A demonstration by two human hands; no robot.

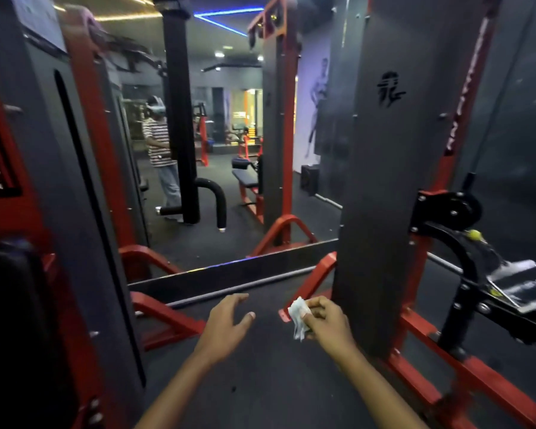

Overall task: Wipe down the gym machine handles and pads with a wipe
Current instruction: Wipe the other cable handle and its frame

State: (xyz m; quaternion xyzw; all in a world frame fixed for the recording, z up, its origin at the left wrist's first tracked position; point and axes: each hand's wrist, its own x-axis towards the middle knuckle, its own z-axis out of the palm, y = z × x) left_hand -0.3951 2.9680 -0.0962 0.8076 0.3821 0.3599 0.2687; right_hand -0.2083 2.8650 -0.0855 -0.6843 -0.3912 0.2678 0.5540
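My right hand grips a crumpled white wipe low in the middle of the view, above the dark floor. My left hand hovers beside it, fingers spread and relaxed, holding nothing. A red-and-grey gym machine tower stands just right of my right hand. A black pad of another machine fills the lower left. A black padded handle hangs in the mirror ahead.
A wall mirror faces me and reflects a person in a striped shirt, a bench and red frames. Red base bars of the left machine lie on the floor. At right, a black pulley arm and footplate jut out.
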